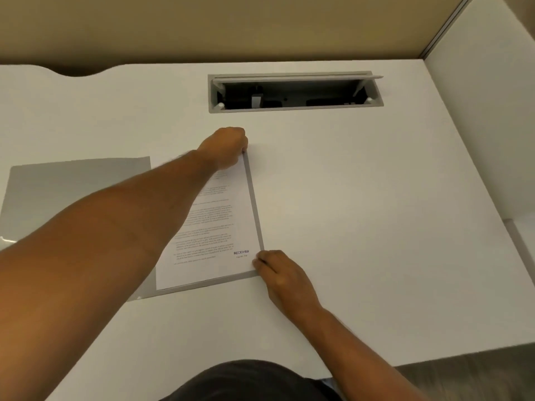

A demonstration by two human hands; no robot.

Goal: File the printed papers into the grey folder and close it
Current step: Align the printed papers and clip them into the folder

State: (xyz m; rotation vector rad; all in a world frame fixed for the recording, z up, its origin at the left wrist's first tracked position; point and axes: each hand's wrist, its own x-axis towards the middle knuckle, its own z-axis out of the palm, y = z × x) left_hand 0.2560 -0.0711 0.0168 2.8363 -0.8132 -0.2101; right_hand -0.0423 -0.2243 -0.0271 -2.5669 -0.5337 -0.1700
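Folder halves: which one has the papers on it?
The right half, its grey edge showing beside the papers; both hands are at its corners. The left half lies bare.

Warm, yellowish indoor light, apparently from overhead, falls evenly on the white desk. Shadows are soft: a faint one beside the left hand, a darker band under the left forearm, and deep shade inside the cable tray. No hard glare appears; a small sheen marks the grey folder near the left edge. The wide lens bows the desk's far edge and side walls. The picture is slightly soft, and the fine print on the papers is unreadable.
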